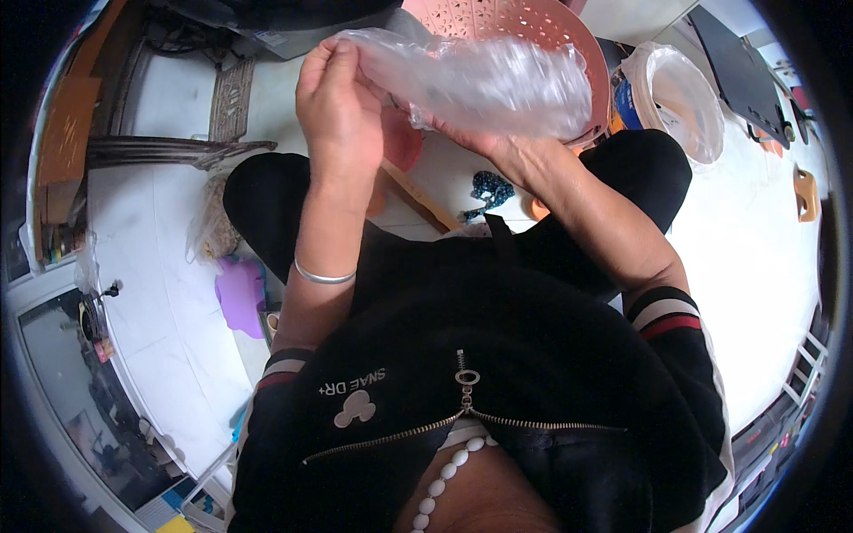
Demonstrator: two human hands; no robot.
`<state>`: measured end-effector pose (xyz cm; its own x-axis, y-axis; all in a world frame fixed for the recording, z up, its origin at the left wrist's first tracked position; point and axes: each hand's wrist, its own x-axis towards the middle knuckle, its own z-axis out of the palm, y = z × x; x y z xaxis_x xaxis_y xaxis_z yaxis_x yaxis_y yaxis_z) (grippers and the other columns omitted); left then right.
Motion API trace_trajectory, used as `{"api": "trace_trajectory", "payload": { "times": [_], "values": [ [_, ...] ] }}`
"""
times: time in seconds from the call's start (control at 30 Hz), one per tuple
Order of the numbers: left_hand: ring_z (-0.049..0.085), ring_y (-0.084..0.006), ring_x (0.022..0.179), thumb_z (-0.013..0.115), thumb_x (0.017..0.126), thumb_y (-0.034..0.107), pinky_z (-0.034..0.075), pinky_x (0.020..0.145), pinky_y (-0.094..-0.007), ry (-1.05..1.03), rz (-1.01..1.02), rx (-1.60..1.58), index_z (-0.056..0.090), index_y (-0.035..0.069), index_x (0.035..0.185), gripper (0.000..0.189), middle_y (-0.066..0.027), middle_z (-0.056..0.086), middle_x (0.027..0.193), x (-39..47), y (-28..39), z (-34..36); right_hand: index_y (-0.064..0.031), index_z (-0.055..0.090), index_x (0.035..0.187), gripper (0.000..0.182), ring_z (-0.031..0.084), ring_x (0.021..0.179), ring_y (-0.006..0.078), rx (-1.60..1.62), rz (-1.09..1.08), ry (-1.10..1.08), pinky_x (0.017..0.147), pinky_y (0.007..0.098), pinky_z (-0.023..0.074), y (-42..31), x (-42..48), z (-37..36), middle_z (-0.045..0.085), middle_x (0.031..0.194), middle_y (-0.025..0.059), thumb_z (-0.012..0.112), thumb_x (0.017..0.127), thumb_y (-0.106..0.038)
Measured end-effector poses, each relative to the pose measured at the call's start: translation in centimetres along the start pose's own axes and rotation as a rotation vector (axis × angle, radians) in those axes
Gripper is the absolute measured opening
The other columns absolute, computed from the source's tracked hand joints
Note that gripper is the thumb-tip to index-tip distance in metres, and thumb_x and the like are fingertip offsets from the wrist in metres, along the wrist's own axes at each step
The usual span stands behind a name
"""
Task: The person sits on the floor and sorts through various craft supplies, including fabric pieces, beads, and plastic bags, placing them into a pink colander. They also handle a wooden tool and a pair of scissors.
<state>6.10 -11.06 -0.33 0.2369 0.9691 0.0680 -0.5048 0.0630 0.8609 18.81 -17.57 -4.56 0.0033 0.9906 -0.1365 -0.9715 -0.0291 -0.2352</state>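
Observation:
A clear plastic bag (493,83), crumpled and partly blurred, stretches between my hands in front of me. My left hand (340,100) pinches its left end between thumb and fingers. My right hand (466,133) is beneath the bag, mostly covered by it; its fingers are hidden, so its hold cannot be made out. Behind the bag stands a pink perforated plastic basket (566,30). Below my hands, a red round plastic item (402,141) is partly hidden by my left hand.
Between my knees lie a wooden strip (420,200) and a dark dotted cloth (492,190). At the right are a bin with a plastic liner (686,100) and an orange stool (805,195). A purple plastic item (241,296) and a filled clear bag (218,220) lie at the left.

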Motion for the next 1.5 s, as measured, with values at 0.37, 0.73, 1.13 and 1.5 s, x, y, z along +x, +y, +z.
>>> {"api": "trace_trajectory", "payload": {
  "times": [0.37,0.73,1.13,1.5],
  "values": [
    [0.043,-0.0248,0.107,0.059,0.073,0.012,0.035,0.09,-0.0389,-0.344,0.748,1.193,0.041,0.004,0.116,0.048,-0.0145,0.043,0.113,-1.8,-1.1,0.3,0.0042,0.042,0.107,0.036,0.053,0.093,0.0287,0.03,0.077,0.118,0.076,0.0421,0.0512,0.5,1.9,0.2,0.047,0.106,0.0165,0.037,0.089,-0.026],
    [0.054,-0.0096,0.076,0.054,0.079,0.005,0.043,0.07,-0.0222,0.009,0.201,0.521,0.057,-0.001,0.093,0.016,-0.006,0.059,0.09,3.7,0.4,-2.5,0.0039,0.042,0.106,0.036,0.054,0.096,0.031,-0.039,0.257,0.117,0.084,0.0414,0.0479,0.3,0.2,1.6,0.051,0.103,0.0232,0.026,0.092,-0.025],
    [0.052,-0.0171,0.096,0.04,0.08,-0.003,0.041,0.086,-0.0283,-0.219,0.154,0.445,0.047,0.001,0.115,0.036,-0.0081,0.055,0.104,2.4,-0.9,-2.1,0.0057,0.04,0.115,0.043,0.049,0.105,0.0329,0.002,0.233,0.055,0.091,0.0395,0.0433,0.2,-0.1,1.4,0.045,0.114,0.0269,0.021,0.093,-0.025],
    [0.052,-0.0123,0.081,0.053,0.077,0.009,0.041,0.074,-0.0231,-0.272,0.085,0.565,0.059,0.001,0.091,0.017,-0.0065,0.053,0.092,2.2,0.3,-3.3,0.0063,0.042,0.114,0.041,0.049,0.105,0.0322,0.002,0.199,0.097,0.093,0.0378,0.0413,-0.5,-0.2,1.8,0.046,0.113,0.0272,0.025,0.093,-0.024]
  ]
}}
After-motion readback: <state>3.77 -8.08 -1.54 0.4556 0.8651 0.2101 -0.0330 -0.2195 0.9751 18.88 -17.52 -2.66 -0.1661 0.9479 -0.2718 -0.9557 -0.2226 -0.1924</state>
